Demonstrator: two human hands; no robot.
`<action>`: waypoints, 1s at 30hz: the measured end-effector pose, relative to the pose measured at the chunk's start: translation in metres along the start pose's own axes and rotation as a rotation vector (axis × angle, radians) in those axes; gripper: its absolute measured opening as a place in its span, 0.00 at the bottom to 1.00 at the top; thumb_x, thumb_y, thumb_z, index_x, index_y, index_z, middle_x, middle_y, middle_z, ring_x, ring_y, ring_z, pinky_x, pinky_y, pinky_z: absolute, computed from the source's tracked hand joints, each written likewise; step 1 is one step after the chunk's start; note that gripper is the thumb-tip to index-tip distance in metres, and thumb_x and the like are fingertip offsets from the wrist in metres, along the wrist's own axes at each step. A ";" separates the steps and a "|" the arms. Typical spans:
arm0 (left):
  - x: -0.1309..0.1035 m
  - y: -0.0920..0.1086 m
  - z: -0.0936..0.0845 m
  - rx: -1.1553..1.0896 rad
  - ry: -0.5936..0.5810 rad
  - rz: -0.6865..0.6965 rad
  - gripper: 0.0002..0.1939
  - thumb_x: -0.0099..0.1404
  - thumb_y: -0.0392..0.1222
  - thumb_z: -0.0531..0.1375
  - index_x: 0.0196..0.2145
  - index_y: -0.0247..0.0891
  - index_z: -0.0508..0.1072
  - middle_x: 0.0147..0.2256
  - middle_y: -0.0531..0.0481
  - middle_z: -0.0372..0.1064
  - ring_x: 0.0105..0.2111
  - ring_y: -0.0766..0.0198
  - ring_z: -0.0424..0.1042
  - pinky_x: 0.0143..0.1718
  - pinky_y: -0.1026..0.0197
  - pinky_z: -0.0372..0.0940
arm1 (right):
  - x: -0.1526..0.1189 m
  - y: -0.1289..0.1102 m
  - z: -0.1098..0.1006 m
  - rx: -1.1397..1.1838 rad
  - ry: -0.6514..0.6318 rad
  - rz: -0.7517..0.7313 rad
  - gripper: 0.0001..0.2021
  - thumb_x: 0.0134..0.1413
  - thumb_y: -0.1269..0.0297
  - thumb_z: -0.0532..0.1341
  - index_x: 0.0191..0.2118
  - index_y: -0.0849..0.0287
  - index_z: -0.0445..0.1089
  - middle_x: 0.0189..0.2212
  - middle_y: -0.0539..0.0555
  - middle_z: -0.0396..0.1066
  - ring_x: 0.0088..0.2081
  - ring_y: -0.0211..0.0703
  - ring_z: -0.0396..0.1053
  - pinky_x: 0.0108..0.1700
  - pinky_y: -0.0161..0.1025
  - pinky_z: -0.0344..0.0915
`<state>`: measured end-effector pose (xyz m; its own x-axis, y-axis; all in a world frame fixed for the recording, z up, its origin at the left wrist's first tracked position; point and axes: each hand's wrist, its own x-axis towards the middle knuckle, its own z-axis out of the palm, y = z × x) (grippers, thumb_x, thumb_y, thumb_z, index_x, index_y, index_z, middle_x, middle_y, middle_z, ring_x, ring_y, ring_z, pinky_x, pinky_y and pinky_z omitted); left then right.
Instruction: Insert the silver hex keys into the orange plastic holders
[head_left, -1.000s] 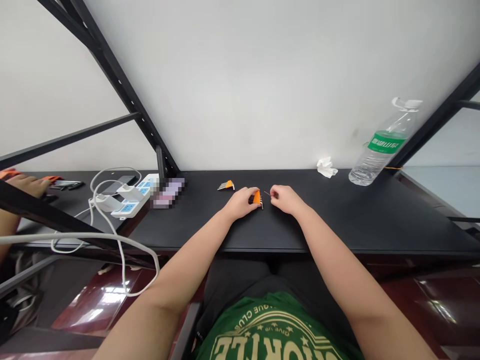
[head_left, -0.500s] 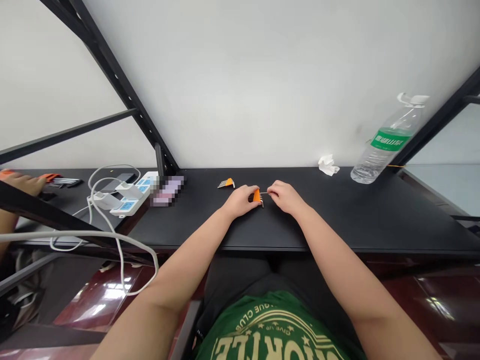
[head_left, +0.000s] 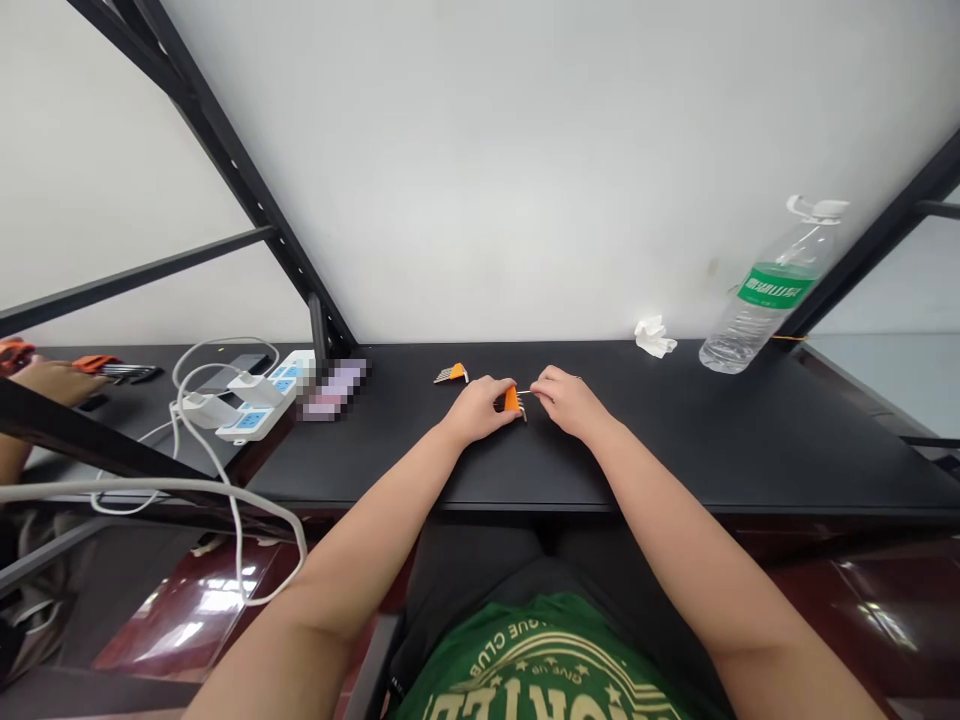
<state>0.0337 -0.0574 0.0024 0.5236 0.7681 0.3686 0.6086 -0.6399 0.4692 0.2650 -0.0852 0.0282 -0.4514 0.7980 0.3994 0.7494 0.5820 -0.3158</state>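
Over the black desk, my left hand (head_left: 482, 410) is closed around an orange hex key holder (head_left: 511, 399), with metal key ends poking out on its right side. My right hand (head_left: 568, 400) pinches a thin metal hex key (head_left: 524, 391) that reaches to the holder's right edge; whether its tip sits inside a slot is too small to tell. A second orange holder with several hex keys (head_left: 452, 373) lies on the desk just behind my left hand.
To the left are a blurred pinkish item (head_left: 335, 390), a white power strip (head_left: 266, 400) with plugs, and a looping white cable (head_left: 232, 492). A crumpled tissue (head_left: 655, 337) and a large water bottle (head_left: 769, 290) stand back right. Another person's hand (head_left: 60, 380) is beyond the black frame (head_left: 150, 263).
Both hands stay nearly in place, with the hex key still between my right fingers and the holder. The view has tilted slightly. The other person's hand at the far left has shifted a little.
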 end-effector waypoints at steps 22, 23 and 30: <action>0.001 0.013 0.001 -0.057 0.157 0.204 0.22 0.65 0.46 0.68 0.55 0.41 0.72 0.44 0.46 0.76 0.44 0.56 0.72 0.49 0.54 0.69 | 0.008 -0.007 0.014 1.043 -0.094 0.465 0.21 0.58 0.42 0.65 0.30 0.57 0.69 0.19 0.47 0.66 0.22 0.36 0.61 0.26 0.35 0.57; 0.001 0.013 0.002 -0.054 0.165 0.205 0.22 0.65 0.47 0.68 0.55 0.41 0.73 0.44 0.46 0.76 0.43 0.56 0.72 0.49 0.54 0.70 | 0.008 -0.008 0.014 1.032 -0.110 0.466 0.22 0.59 0.40 0.63 0.29 0.56 0.67 0.19 0.47 0.65 0.21 0.36 0.60 0.25 0.35 0.56; 0.000 0.006 0.004 -0.047 0.169 0.117 0.26 0.64 0.45 0.70 0.57 0.40 0.72 0.44 0.45 0.75 0.45 0.56 0.73 0.50 0.54 0.71 | 0.008 0.001 0.003 0.376 -0.037 0.459 0.20 0.66 0.47 0.58 0.30 0.56 0.75 0.25 0.51 0.70 0.30 0.42 0.68 0.36 0.38 0.63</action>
<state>0.0394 -0.0612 0.0017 0.4790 0.6837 0.5506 0.5186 -0.7265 0.4509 0.2605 -0.0780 0.0286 -0.1437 0.9821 0.1219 0.6518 0.1866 -0.7350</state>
